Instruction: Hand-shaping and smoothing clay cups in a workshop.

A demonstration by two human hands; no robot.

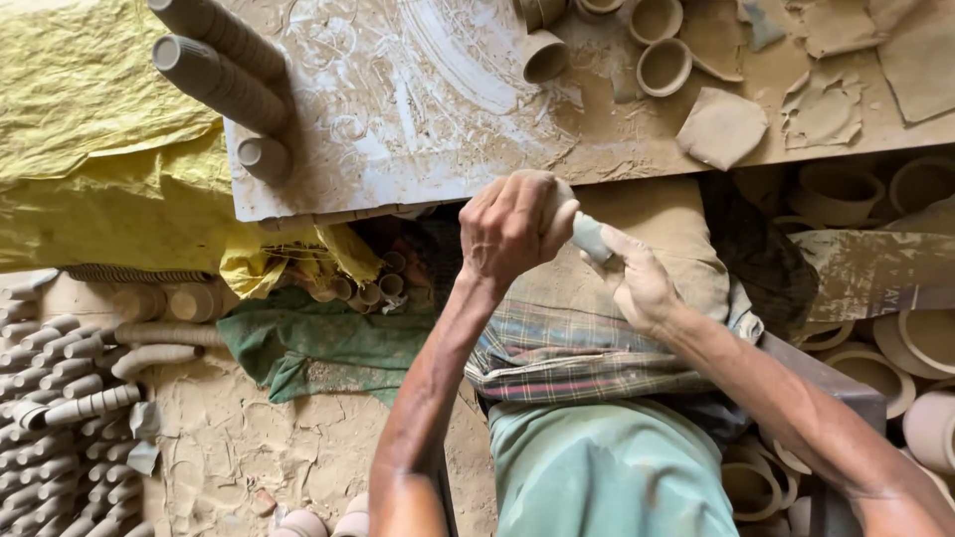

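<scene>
A clay-smeared wooden board (pixel 418 109) carries stacked clay cups (pixel 224 70), loose small cups (pixel 657 45) and flat clay scraps (pixel 721 127); rows of cup stacks (pixel 60 398) lie on the dusty floor (pixel 249 447)

Near the board's (pixel 418 109) left edge, stacked rows of cups (pixel 224 70); toward its right end, loose cups (pixel 662 65) and, nearer the front edge, a flat slab of clay (pixel 721 127). Just off the front edge, at its middle and above a lap cloth (pixel 557 348), left hand (pixel 507 224) wrapped over a small clay piece (pixel 589 237), right hand (pixel 642 283) touching that piece from the right. On the floor by the lower left corner, rows of stacked cups (pixel 70 398); left of the board, a plastic sheet (pixel 90 139); right of the lap, bowls (pixel 895 358).
</scene>
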